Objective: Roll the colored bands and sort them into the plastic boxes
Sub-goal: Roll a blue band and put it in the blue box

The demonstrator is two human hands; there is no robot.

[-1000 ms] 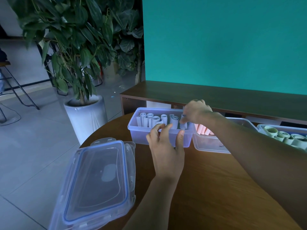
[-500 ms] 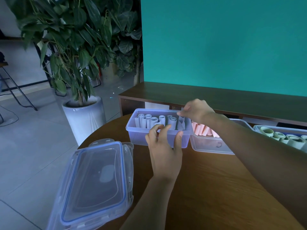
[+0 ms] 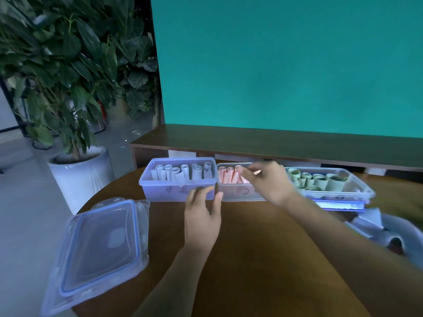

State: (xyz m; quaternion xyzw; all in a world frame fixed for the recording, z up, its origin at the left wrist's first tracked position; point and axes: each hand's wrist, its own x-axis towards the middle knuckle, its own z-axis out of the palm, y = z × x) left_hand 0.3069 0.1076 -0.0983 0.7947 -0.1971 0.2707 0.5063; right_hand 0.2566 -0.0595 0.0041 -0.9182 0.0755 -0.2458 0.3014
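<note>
2 bare, sleeveless forearms

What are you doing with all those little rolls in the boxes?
A person is sorting rolled bands by colour into three clear plastic boxes on a round wooden table. The grey rolls fill the left box, pink rolls the middle box, green rolls the right box. The right hand hovers over the pink rolls; the left hand is by the left box's front. Lids lie stacked nearby.

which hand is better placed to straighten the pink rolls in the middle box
Right. The right hand is directly over the pink rolls in the middle box. The left hand sits lower, at the grey-roll box.
</note>
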